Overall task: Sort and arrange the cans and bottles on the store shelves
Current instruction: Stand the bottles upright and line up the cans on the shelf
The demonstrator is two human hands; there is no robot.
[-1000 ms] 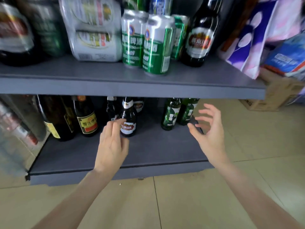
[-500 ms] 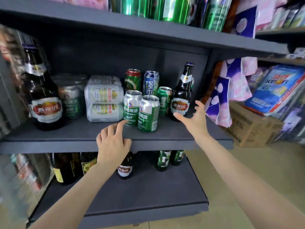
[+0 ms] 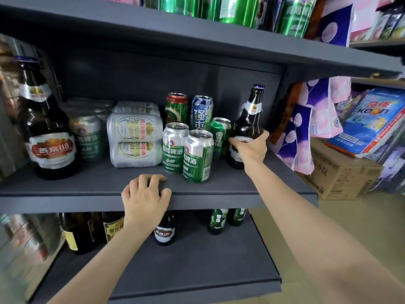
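Note:
My right hand (image 3: 249, 148) is closed around the lower body of a dark beer bottle (image 3: 249, 119) standing at the right end of the middle shelf (image 3: 65, 195). My left hand (image 3: 145, 198) rests on that shelf's front edge, fingers curled over the lip. Two green and silver cans (image 3: 188, 152) stand just left of the bottle, with a small green can (image 3: 220, 137), a blue can (image 3: 201, 111) and a red-topped green can (image 3: 176, 107) behind them. A wrapped pack of white cans (image 3: 134, 133) and a large dark bottle (image 3: 47, 132) sit further left.
The bottom shelf (image 3: 197, 275) holds several dark and green bottles at the back. Green cans line the top shelf (image 3: 197, 29). To the right are purple and pink packs (image 3: 306, 119), a cardboard box (image 3: 341, 174) and a blue pack (image 3: 372, 119) on the floor.
My view rose from the bottom shelf to the middle one. My right hand reached forward and closed on the dark bottle. My left hand settled on the shelf's front edge.

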